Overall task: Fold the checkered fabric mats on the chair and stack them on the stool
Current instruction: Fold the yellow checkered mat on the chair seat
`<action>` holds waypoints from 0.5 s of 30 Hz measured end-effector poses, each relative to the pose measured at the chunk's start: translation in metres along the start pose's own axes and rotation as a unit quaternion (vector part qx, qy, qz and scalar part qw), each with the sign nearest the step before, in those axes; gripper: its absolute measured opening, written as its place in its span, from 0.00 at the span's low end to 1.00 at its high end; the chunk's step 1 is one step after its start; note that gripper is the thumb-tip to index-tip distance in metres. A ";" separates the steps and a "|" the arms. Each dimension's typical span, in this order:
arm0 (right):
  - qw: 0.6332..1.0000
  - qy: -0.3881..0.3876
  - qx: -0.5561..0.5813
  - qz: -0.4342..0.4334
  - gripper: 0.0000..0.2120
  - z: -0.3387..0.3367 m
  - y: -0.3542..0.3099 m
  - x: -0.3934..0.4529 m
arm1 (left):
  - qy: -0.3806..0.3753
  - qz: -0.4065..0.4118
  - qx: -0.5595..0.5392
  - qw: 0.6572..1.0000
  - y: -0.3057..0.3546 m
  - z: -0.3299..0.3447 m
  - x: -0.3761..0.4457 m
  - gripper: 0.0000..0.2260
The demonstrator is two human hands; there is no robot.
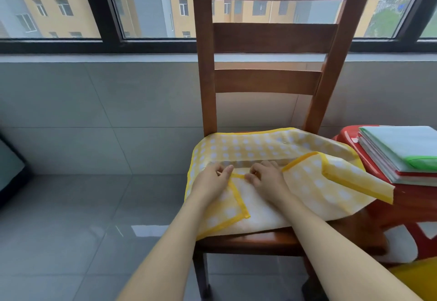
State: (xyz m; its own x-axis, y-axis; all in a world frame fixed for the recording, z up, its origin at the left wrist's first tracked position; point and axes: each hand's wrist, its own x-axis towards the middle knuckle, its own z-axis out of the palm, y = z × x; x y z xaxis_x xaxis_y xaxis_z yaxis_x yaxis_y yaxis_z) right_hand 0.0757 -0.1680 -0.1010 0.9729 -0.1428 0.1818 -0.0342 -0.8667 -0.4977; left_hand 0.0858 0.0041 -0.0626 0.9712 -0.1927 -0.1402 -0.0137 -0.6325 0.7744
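Yellow checkered mat (260,149) lies spread over the wooden chair (272,40) seat, corners flopped inward. Left hand (212,179) and right hand (266,175) seem to pinch its folded edge, though the fingertips are hidden. Folded mats (399,149) sit stacked on the red stool (406,196) beside it.

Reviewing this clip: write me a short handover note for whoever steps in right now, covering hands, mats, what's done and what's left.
Left hand and right hand: side by side on the yellow checkered mat, fingers curled at its folded-in corner; whether they pinch the yellow border is hard to tell.
Yellow mat: spread over the chair seat, partly folded, its right corner flopped toward the red stool.
Done: a stack of folded mats, green on top, already sits on the stool.
Left: finish folding the yellow mat, then set it on the stack.
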 end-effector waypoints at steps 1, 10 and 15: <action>1.000 0.008 0.021 0.013 0.09 0.000 0.002 0.001 | -0.030 0.000 -0.025 0.999 -0.002 -0.003 -0.004 0.14; 0.996 0.005 0.072 0.055 0.08 -0.001 0.007 0.011 | -0.128 0.124 0.076 0.981 -0.038 -0.037 -0.065 0.45; 0.995 0.009 0.082 0.058 0.08 -0.001 0.009 0.012 | 0.048 0.100 -0.005 0.994 -0.049 -0.046 -0.071 0.18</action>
State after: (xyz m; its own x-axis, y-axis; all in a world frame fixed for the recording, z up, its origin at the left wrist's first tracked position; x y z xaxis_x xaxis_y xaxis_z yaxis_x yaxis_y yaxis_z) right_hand 0.0872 -0.1785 -0.1027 0.9605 -0.2464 0.1291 -0.1065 -0.7545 -0.6476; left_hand 0.0287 0.0833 -0.0621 0.9676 -0.2406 0.0763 -0.2066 -0.5810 0.7872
